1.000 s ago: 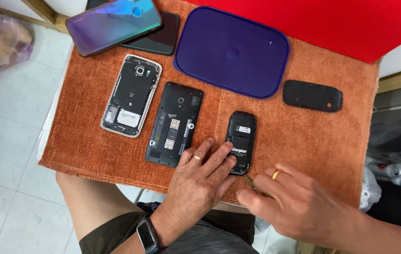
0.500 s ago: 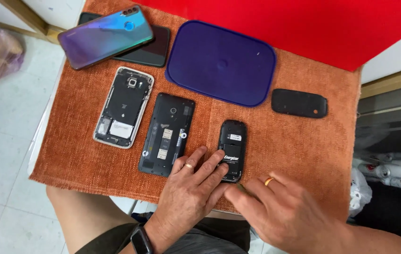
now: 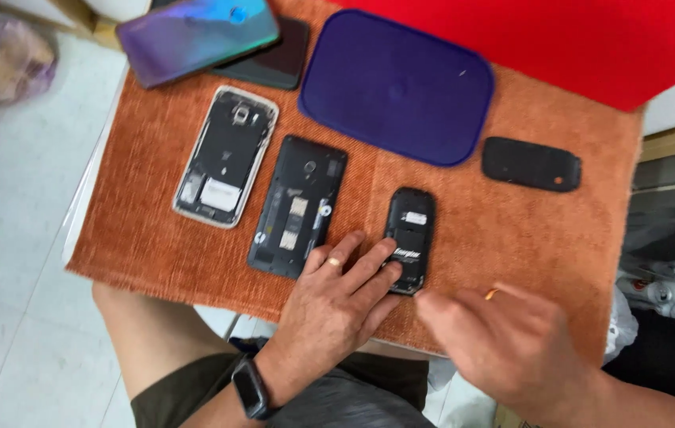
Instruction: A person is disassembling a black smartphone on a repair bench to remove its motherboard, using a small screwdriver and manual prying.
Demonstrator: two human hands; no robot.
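The left hand (image 3: 329,305) lies flat, fingers spread, tips pressing the small phone (image 3: 409,239), which sits back-open on the orange mat (image 3: 512,230) at six o'clock from the blue lid (image 3: 397,85). The right hand (image 3: 504,349), blurred at four o'clock, hovers open and empty. Pinning the phone firmly should stop it sliding; its open bay holds a battery.

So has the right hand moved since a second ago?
Yes. The right hand has pulled back from the small black phone toward the near edge of the orange mat, while the left hand rests against that phone.
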